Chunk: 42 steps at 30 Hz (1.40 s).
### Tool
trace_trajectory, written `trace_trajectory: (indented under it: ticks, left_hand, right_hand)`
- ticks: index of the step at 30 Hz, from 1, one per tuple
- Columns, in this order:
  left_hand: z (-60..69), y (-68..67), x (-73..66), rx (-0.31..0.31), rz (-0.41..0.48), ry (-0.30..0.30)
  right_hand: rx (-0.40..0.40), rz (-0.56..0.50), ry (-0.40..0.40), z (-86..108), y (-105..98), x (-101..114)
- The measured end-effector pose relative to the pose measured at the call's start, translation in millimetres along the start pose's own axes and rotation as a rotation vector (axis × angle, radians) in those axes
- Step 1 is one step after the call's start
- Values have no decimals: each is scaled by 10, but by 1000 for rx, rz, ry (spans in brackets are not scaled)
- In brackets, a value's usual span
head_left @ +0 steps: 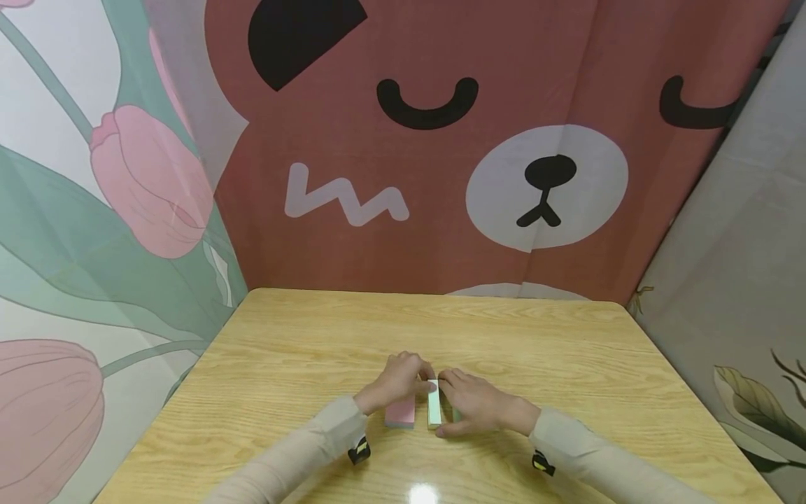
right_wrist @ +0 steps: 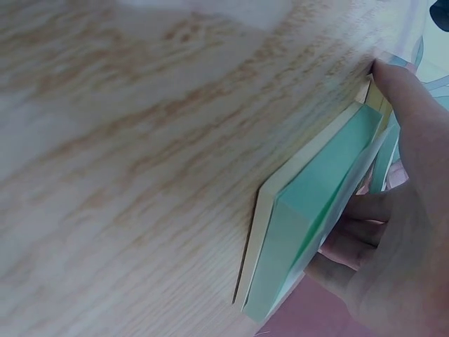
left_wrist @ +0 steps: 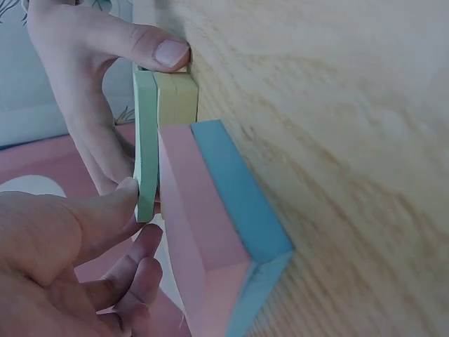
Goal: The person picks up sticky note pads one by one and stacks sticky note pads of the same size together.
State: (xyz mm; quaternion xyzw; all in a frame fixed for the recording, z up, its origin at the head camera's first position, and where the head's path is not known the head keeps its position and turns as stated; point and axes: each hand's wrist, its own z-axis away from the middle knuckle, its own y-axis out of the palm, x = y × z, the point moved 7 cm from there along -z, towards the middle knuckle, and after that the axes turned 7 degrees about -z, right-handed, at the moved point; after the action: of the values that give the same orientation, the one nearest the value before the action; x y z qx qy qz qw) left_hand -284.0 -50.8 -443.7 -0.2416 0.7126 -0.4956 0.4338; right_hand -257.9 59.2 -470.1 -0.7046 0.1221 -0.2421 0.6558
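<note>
Between the hands stands a narrow stack in the head view, a light green sticky-note pad over a yellow sticky-note pad. My left hand pinches the far end of the green pad between thumb and forefinger. Across the same stack reaches my right hand. Its thumb presses the yellow pad's near end, and its fingers curl toward the far end, where their contact is partly hidden. Beside the left hand lies a pink pad on a blue pad.
Under the right hand lies another green pad on a cream layer, its upper sheet lifted along one side. The pads rest on a wood-grain table. A printed bear curtain hangs behind the table, with patterned curtains at both sides.
</note>
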Motion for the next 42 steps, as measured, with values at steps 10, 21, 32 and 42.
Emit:
trace_trajectory:
  ticks: [10,21,32,42]
  left_hand:
    - [2,40,24,27,33,0]
    - [-20,106,70,58,42,-19]
    - [-11,85,77,64,51,-21]
    - [7,43,64,40,66,6]
  right_hand:
    - [0,8,-3,-1,-8,0]
    - [19,7,12,-5,16,-11]
    - [8,20,-6,-9,-7,3]
    - [94,-93,-9,5,-70,-63]
